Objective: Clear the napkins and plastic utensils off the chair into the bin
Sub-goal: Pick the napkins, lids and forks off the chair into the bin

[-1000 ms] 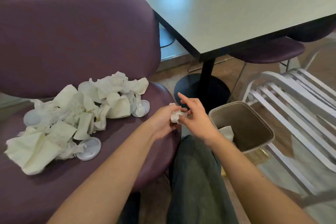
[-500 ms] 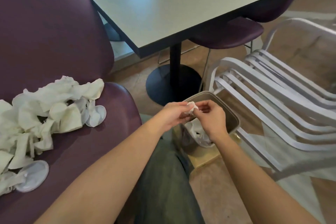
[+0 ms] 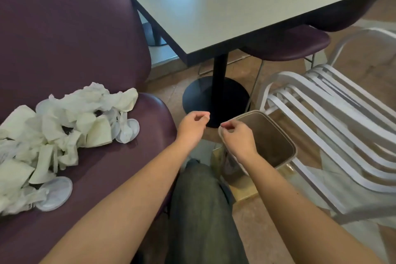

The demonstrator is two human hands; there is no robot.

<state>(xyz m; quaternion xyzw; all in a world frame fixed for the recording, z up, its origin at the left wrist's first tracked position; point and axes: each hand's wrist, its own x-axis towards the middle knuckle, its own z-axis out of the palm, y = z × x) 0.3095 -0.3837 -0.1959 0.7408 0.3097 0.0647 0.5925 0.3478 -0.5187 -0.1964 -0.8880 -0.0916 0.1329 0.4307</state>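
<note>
Purple chair (image 3: 120,178) carries the heap of napkins and plastic utensils (image 3: 64,135), spread across its left and middle seat; right seat edge bare. Grey worktop (image 3: 246,6) overhangs beyond. White slatted chair (image 3: 332,135) stands just beside the bin (image 3: 285,141). Bin sits on the floor, mouth open and unobstructed.

Left hand (image 3: 192,126) hovers off the seat's right edge, fingers loosely curled, holding nothing visible. Right hand (image 3: 237,137) hangs over the bin's near rim, likewise empty.

Judged step: between loads. Next move: reach left to the heap; clear path across the seat.
</note>
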